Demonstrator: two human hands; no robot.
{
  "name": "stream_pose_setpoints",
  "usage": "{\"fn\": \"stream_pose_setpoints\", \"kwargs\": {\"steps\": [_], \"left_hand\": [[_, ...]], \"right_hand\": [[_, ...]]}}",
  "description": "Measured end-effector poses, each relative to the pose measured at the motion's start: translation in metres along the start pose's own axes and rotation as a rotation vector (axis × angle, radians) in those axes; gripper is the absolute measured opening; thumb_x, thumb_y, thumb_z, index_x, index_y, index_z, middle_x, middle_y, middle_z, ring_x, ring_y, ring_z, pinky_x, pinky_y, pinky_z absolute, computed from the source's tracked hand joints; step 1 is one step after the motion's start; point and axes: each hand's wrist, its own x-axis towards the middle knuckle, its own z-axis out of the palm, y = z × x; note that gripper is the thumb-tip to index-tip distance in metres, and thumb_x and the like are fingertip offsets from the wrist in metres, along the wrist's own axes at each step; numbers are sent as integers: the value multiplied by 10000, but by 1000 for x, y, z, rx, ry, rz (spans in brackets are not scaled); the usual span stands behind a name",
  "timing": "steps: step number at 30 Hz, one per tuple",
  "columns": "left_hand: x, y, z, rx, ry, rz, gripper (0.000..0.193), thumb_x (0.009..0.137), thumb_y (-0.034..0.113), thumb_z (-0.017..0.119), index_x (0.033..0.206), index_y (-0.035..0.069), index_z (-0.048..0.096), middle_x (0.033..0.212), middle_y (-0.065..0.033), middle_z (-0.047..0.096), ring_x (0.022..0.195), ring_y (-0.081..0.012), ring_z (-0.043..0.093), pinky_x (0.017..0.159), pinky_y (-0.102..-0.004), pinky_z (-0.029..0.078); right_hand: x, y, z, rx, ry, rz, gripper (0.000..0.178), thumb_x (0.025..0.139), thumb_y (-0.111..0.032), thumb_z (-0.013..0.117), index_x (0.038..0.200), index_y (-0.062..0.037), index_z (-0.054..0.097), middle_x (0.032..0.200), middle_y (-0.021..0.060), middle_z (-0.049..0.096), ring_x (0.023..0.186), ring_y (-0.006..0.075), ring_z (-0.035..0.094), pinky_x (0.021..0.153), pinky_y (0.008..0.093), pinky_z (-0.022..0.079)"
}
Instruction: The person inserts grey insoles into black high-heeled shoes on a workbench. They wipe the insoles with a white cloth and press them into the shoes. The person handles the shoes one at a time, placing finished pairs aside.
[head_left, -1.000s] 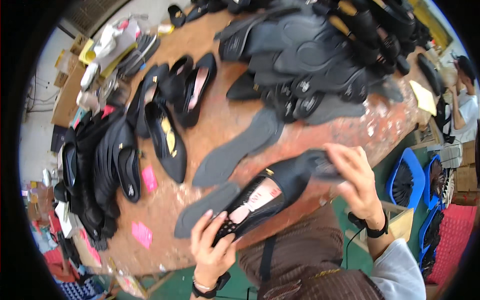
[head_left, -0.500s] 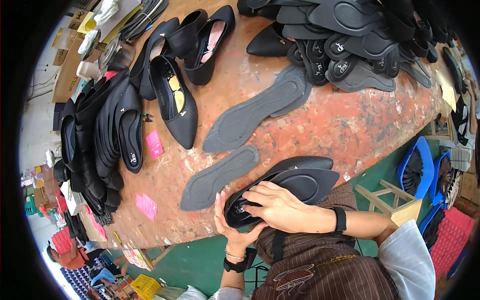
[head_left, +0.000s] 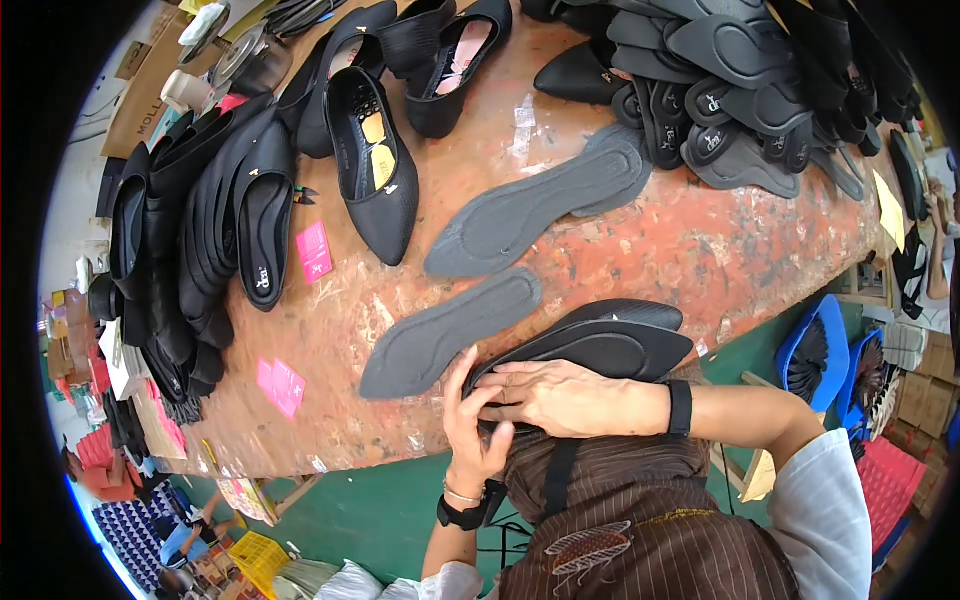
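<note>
The fingers of my left hand (head_left: 478,428) are curled around the heel end of a black pointed-toe shoe (head_left: 640,312) at the tabletop's (head_left: 730,240) near edge; the fingers of my right hand (head_left: 575,400) are bent over the heel end of the black insole (head_left: 620,348) lying along that shoe, and I cannot tell whether they pinch it. Just beyond lies 1 loose grey insole (head_left: 450,335); farther off, 2 overlapping grey insoles (head_left: 535,205); to their left, pink tags (head_left: 314,252) near a black flat with yellow paper inside (head_left: 390,215).
</note>
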Motion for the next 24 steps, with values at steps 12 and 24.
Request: {"fn": "stream_pose_setpoints", "kwargs": {"steps": [12,24], "left_hand": [[6,63,29,127,-69,-267,602,758,113,758,1224,-15,401,1522,-344,221,1399,-468,308,1154,-512,240],[17,101,94,661,-702,-11,351,829,242,707,1036,-41,705,1275,-248,609,743,-311,661,579,-360,570]], "right_hand": [[-32,-12,-56,-446,587,491,247,665,-108,650,892,-65,737,1067,119,679,1168,306,581,1125,549,303],[-83,-63,-64,-239,434,613,255,668,31,690,863,-14,531,1253,230,604,1297,367,515,1123,565,338]]}}
